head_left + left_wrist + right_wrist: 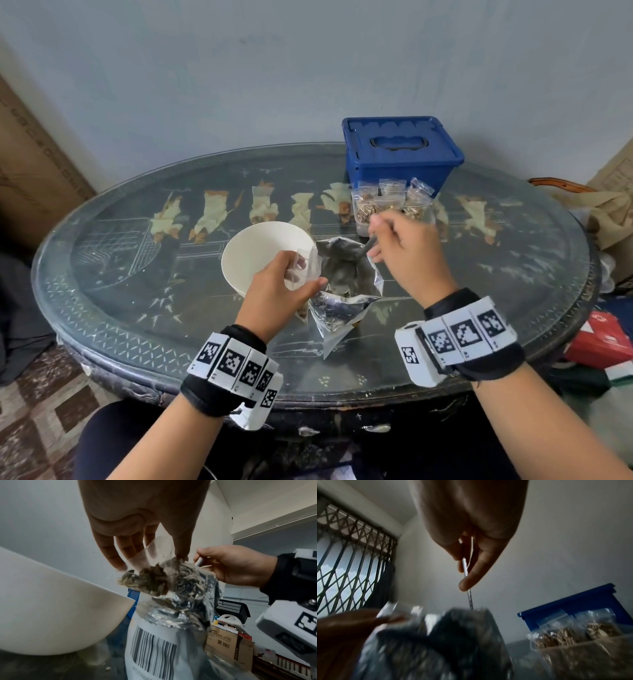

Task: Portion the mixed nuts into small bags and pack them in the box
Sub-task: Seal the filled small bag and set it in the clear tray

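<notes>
while pinching spoon [466, 568], right hand [407, 253]

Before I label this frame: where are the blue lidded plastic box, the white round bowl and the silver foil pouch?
blue lidded plastic box [399, 169], head view, front wall.
white round bowl [253, 250], head view, inner wall.
silver foil pouch [337, 310], head view, crumpled front face.
</notes>
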